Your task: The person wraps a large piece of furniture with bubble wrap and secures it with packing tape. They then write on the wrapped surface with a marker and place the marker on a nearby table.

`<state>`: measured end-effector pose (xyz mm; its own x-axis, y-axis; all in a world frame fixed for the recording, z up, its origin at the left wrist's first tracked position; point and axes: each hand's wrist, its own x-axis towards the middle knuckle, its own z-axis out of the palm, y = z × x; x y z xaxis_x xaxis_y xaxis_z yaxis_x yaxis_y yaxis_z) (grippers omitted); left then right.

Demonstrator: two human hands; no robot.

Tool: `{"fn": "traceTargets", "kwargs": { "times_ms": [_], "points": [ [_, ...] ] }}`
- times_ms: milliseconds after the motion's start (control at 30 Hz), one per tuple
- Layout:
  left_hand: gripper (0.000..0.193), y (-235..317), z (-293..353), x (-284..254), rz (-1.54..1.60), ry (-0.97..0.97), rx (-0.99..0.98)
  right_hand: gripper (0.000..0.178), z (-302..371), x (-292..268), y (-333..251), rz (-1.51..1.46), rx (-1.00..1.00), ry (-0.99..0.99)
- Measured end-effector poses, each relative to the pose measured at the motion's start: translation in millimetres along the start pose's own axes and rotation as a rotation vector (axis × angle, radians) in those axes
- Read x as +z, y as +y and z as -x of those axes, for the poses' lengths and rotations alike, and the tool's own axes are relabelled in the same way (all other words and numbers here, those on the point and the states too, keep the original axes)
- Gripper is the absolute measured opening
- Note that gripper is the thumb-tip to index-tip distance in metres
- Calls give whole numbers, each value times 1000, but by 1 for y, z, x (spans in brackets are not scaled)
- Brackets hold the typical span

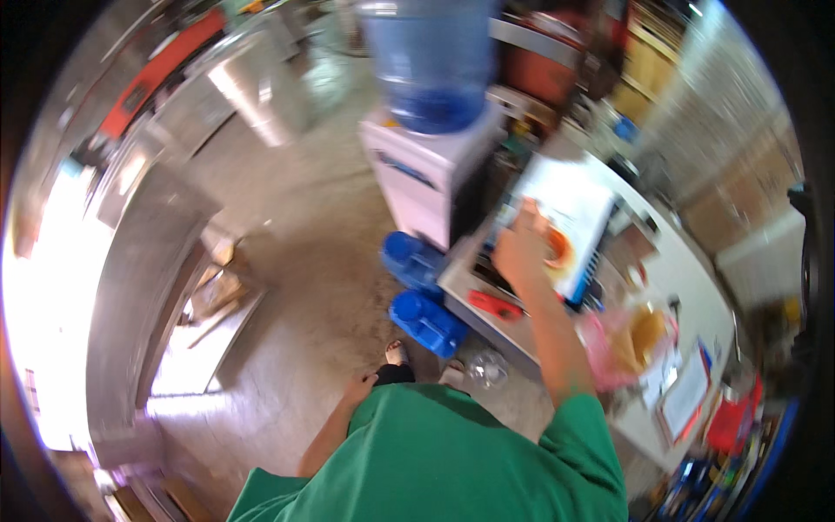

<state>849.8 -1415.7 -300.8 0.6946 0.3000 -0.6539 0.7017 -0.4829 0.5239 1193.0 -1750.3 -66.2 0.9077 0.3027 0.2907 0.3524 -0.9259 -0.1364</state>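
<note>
Right hand [520, 248] is stretched out over the desk [687, 278], fingers [528, 211] together and laid flat on a white sheet [570, 209] with a round orange mark [557, 248] just right of the hand. The view is blurred, so whether those fingers pinch the sheet's edge or only press on it, I cannot tell. The sheet lies tilted on top of a dark, blue-edged board [600, 261], at the far left part of the desk.

Just near of the hand, at the desk's left edge, lies a small red tool [496, 304]. Further right and nearer, a pink crumpled bag [609, 348] with something brown inside, then a flat red-framed tablet-like thing [683, 396], and a red box [729, 422] at the near right end.

Left hand [358, 387] hangs down at the person's side, low in the picture, well apart from the desk; it looks loosely curled and holds nothing that I can see, though it is small and blurred. A green sleeve [578, 435] covers the right upper arm.

On the floor [304, 261], left of the desk, two blue jugs [417, 291] lie side by side, and a clear plastic bottle [487, 370] sits near the person's sandalled feet [397, 352]. Beyond the jugs stands a white water dispenser [430, 170] with a big blue bottle [428, 61] on top. Far left, grey metal cabinets [148, 252].
</note>
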Motion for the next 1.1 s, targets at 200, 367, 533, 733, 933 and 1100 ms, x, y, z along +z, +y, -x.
{"fn": "traceTargets", "kwargs": {
  "times_ms": [200,367,533,733,933,1100],
  "points": [
    [51,-40,-6,-12,109,72,-214,53,-18,-33,-18,252,-78,-301],
    [51,-80,-53,-40,43,9,-210,56,-21,-22,15,252,-120,-356],
    [50,-153,-99,-87,219,51,-200,58,-31,-25,6,334,-160,-439],
    [52,-185,-128,-157,205,65,-266,61,-26,-32,12,652,-263,-616],
    [47,-173,-187,-206,90,-47,-182,39,-25,-65,15,529,-284,-215],
    [50,-126,-267,-245,132,-105,-180,25,-46,-116,-103,379,111,169]
  ]
}}
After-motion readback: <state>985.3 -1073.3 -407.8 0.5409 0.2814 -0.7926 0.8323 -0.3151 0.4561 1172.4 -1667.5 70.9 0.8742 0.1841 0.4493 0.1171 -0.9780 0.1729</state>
